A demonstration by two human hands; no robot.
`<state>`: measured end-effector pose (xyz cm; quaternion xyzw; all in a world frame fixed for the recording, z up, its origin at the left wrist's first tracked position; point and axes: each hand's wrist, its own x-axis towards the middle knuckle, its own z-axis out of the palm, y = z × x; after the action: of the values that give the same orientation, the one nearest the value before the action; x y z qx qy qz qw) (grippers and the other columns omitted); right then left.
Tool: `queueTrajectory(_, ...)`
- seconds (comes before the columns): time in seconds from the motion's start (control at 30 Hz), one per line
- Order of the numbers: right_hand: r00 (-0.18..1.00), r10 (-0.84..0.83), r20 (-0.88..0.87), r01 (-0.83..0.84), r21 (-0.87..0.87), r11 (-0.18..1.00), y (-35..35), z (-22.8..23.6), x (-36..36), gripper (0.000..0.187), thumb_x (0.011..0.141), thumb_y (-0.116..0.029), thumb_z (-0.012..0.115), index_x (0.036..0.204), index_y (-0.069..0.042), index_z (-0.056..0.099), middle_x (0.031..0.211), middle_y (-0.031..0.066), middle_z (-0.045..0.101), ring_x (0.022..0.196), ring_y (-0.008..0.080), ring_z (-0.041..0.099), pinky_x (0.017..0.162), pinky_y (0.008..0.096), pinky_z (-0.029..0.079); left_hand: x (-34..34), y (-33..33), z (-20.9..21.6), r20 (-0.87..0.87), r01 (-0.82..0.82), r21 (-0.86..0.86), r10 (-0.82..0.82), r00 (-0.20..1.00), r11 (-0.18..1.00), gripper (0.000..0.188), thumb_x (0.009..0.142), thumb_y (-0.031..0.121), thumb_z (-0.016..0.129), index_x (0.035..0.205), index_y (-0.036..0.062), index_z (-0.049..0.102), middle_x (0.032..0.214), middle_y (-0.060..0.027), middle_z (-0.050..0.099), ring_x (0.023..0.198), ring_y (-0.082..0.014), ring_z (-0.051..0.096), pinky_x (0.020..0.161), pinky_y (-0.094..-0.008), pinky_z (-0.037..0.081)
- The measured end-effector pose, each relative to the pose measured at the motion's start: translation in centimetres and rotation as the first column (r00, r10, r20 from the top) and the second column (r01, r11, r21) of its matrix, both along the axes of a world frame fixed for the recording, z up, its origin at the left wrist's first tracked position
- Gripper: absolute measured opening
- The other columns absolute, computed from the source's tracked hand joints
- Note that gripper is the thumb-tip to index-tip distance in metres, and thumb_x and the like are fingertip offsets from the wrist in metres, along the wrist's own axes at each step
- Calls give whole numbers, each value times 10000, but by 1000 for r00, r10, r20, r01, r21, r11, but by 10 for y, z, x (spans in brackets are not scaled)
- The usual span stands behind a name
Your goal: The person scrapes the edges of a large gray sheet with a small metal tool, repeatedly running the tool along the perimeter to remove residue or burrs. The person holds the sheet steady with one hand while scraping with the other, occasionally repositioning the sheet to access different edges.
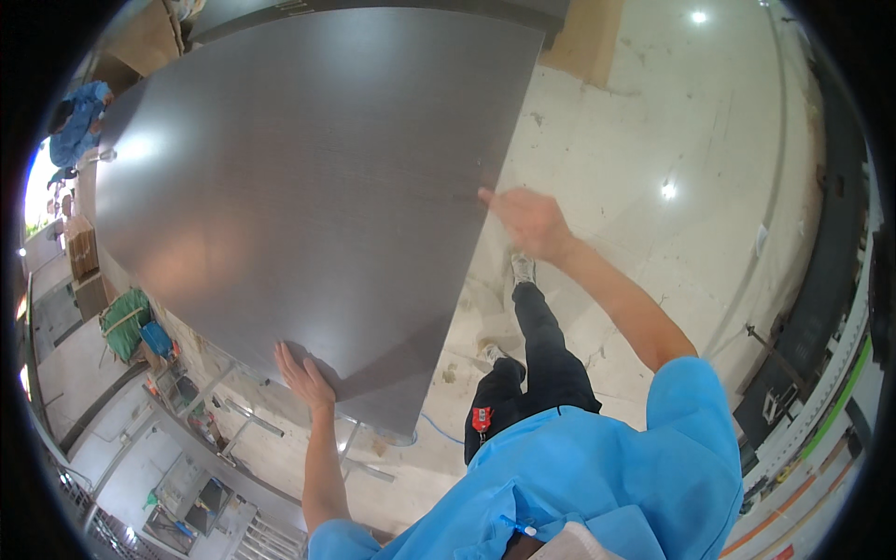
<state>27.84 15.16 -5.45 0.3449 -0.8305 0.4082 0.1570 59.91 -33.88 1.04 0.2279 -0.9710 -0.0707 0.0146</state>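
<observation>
A large dark grey panel with a faint wood grain fills the upper left and lies tilted in front of me. My left hand lies flat on its near corner with the fingers spread. On the panel's right edge, about halfway along, sits my right hand, blurred, with the fingers curled at the edge. My blue shirt and black trousers show at the bottom.
A metal frame stands under the panel's near corner. At the far upper left is another person in blue. A green sack and boxes lie at the left. Brown boards lean at the top. Dark machinery lines the right.
</observation>
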Motion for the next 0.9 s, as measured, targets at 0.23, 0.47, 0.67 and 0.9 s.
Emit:
queueTrajectory(0.23, 875, -456, 161, 461, 5, 887, 37, 4, -144, 251, 1056, -181, 643, 1271, -155, 770, 954, 132, 743, 841, 336, 714, 706, 467, 577, 3, -2, 0, -11, 8, 2, -8, 1000, 1000, 649, 1144, 416, 404, 1675, 45, 368, 1728, -215, 358, 1606, -421, 302, 1307, -544, 247)
queueTrajectory(0.47, 967, -233, -108, 250, 194, 949, -3, -12, -18, 347, 1016, -86, 631, 1341, -91, 752, 856, 74, 718, 722, 223, 701, 573, 357, 561, 8, -4, -8, -71, 14, -1, -14, 997, 1000, 645, 1143, 420, 413, 1668, 46, 383, 1717, -194, 390, 1599, -416, 321, 1301, -544, 261)
queueTrajectory(0.67, 994, 90, -60, -83, 115, 990, -33, 12, 90, 312, 993, -56, 629, 1268, -57, 775, 872, 85, 728, 749, 238, 712, 606, 338, 588, 4, -4, -6, -40, 27, -34, -28, 999, 999, 644, 1141, 430, 423, 1671, 66, 387, 1714, -193, 395, 1598, -412, 325, 1303, -539, 258)
queueTrajectory(0.9, 923, -348, 163, 356, -26, 934, -10, 7, -11, 332, 1006, -42, 651, 1301, -130, 774, 868, 100, 713, 720, 277, 682, 612, 365, 561, 6, -3, -1, -51, 56, -21, -57, 997, 998, 634, 1140, 414, 436, 1672, 73, 386, 1714, -191, 394, 1592, -407, 337, 1302, -532, 255)
